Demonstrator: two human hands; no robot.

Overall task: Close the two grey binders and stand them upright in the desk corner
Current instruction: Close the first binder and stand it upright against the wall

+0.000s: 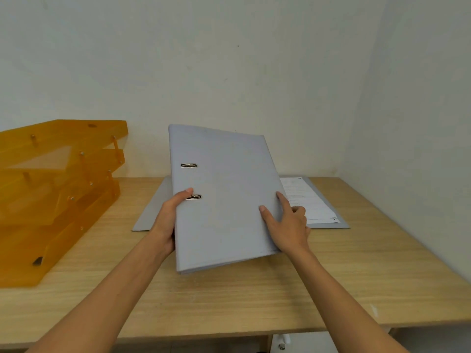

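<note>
Only illegibly small print on the paper sheet point(307, 200).

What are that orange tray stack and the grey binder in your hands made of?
The orange tray stack looks like translucent plastic: light passes through it and it is glossy. The closed grey binder seems to be matte covered board, with metal-rimmed slots near the spine; the covering could be paper or plastic.

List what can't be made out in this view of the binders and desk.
- Open binder, head view: its middle and rings are hidden behind the closed binder that both hands hold.
- Paper text: too small to read.
- Left hand fingers: behind the closed binder's spine; only the thumb shows.
- Orange trays: cut off by the left edge.
- Desk underside: cut off by the bottom edge.
</note>
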